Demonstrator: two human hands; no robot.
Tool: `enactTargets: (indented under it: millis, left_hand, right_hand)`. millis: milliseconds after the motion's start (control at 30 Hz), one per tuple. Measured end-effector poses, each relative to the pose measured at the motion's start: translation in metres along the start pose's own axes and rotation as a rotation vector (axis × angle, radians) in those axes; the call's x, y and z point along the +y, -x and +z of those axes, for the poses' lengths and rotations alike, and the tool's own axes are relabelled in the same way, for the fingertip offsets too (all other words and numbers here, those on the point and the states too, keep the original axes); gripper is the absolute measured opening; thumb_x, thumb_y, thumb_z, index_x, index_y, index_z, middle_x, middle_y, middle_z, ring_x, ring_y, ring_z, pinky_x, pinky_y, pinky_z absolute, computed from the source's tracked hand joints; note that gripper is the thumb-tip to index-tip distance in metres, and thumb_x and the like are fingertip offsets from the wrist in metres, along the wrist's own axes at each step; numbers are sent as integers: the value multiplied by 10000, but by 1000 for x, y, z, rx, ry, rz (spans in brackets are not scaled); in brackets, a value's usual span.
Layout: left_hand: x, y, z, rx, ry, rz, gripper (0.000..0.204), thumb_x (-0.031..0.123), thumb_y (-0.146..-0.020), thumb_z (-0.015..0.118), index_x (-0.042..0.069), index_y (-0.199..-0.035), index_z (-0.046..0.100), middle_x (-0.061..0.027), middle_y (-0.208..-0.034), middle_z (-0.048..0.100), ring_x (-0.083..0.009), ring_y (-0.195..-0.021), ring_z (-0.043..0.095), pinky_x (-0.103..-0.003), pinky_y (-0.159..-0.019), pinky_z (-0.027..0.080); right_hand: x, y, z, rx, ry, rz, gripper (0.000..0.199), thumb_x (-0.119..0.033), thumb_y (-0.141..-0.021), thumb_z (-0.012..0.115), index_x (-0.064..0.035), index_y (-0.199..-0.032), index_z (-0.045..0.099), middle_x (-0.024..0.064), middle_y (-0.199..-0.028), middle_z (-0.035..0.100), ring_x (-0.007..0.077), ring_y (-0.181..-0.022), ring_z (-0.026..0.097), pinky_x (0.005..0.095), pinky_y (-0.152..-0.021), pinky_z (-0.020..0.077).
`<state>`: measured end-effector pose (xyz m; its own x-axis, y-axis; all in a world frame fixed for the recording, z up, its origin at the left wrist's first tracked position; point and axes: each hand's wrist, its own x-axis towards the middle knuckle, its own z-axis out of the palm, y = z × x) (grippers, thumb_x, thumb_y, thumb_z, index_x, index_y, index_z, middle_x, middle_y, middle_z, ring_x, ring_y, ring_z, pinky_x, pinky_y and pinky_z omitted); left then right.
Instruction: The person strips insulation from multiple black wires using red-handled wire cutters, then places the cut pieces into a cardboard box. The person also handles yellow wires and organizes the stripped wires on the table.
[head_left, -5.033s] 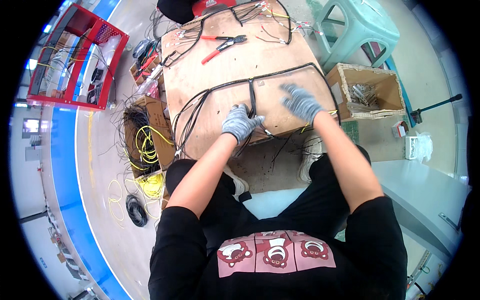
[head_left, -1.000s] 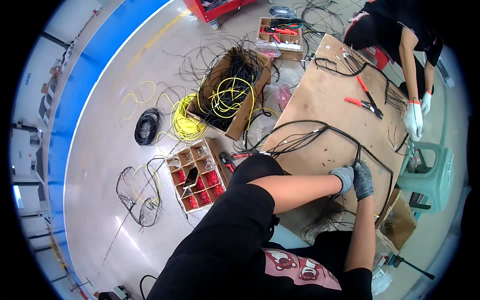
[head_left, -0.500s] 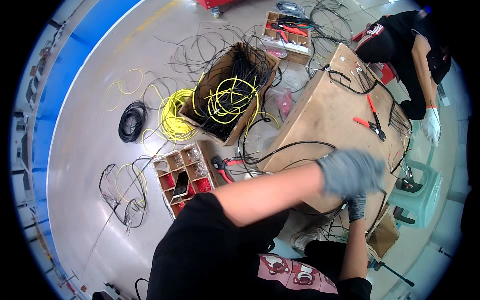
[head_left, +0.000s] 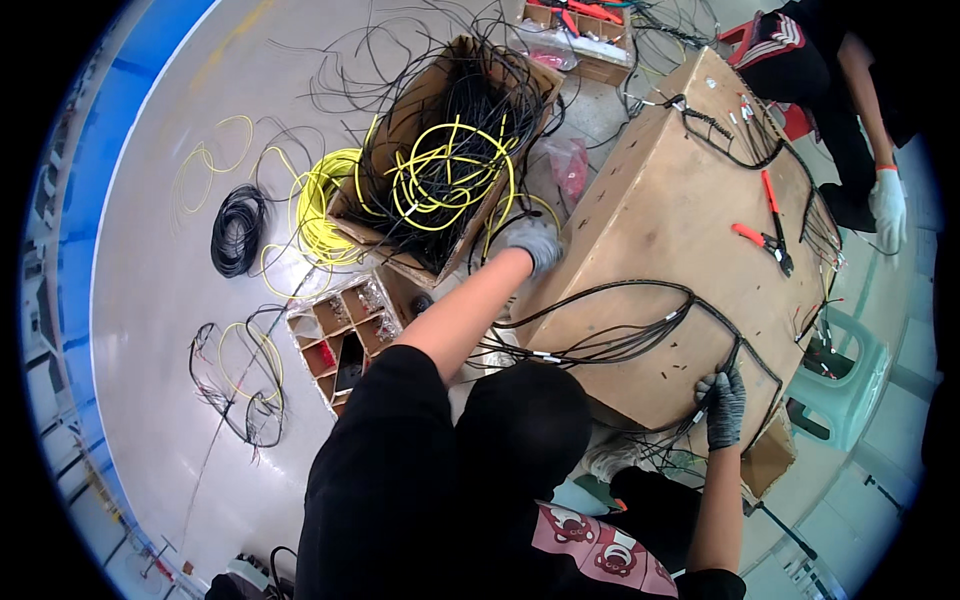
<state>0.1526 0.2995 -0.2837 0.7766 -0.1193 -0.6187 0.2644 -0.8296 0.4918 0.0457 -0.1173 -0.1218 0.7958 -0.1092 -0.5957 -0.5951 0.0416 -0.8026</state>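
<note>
My right hand (head_left: 722, 405), in a grey-black glove, is closed around a bundle of black cables (head_left: 690, 292) at the near right part of a large wooden box (head_left: 650, 230). The bundle fans into several strands with white labels, crossing the box's left edge. My left hand (head_left: 535, 243), in a grey glove, reaches far left, between the wooden box and a cardboard box of black cables (head_left: 470, 130). Its fingers are largely hidden, so whether it grips anything is unclear. Red-handled pliers (head_left: 772, 235) lie on the wooden box, apart from both hands.
Yellow cable coils (head_left: 325, 215) and a black coil (head_left: 238, 230) lie on the floor at left. A divided parts box (head_left: 345, 330) stands near my left arm. At right are a green stool (head_left: 850, 370) and a co-worker's gloved hand (head_left: 887, 208).
My left hand has swung left and away from my right hand, toward the cardboard box. The black strands now show fanned across the wooden box. The whole view has shifted slightly.
</note>
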Motion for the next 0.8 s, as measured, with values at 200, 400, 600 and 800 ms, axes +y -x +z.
enactTargets:
  millis: [200, 400, 600, 800]
  left_hand:
    - [-32, 49, 48, 199, 71, 296, 395, 275, -871, 401, 72, -1201, 482, -178, -1190, 513, -330, -1150, 443, -409, -991, 337]
    - [-37, 94, 48, 287, 518, 342, 366, 166, -884, 456, 46, -1230, 470, -190, -1193, 503, -321, -1100, 484, -376, -962, 364]
    - [-116, 153, 54, 349, 939, 79, 335, 80, -895, 481, -22, -1214, 470, -95, -1134, 574, -158, -1051, 512, -275, -923, 390]
    - [-148, 149, 87, 284, 1435, -194, 236, 86, -886, 529, -1, -1105, 505, -72, -1006, 595, -105, -734, 551, -209, -655, 457]
  right_hand:
    - [-2, -1, 5, -7, -41, -8, 161, -157, -902, 531, -72, -1034, 494, 54, -744, 562, 190, -635, 585, 282, -538, 507]
    - [-3, -2, 6, 46, 41, 21, 142, -133, -905, 519, -77, -1035, 507, 47, -744, 572, 191, -651, 583, 285, -548, 510]
    - [-1, -4, 1, -7, -20, 18, 172, -144, -898, 533, -81, -1057, 520, 45, -755, 580, 191, -648, 589, 280, -555, 517]
    - [1, -6, -1, -41, -60, 12, 172, -135, -898, 531, -84, -1062, 517, 46, -759, 569, 186, -650, 577, 273, -548, 505]
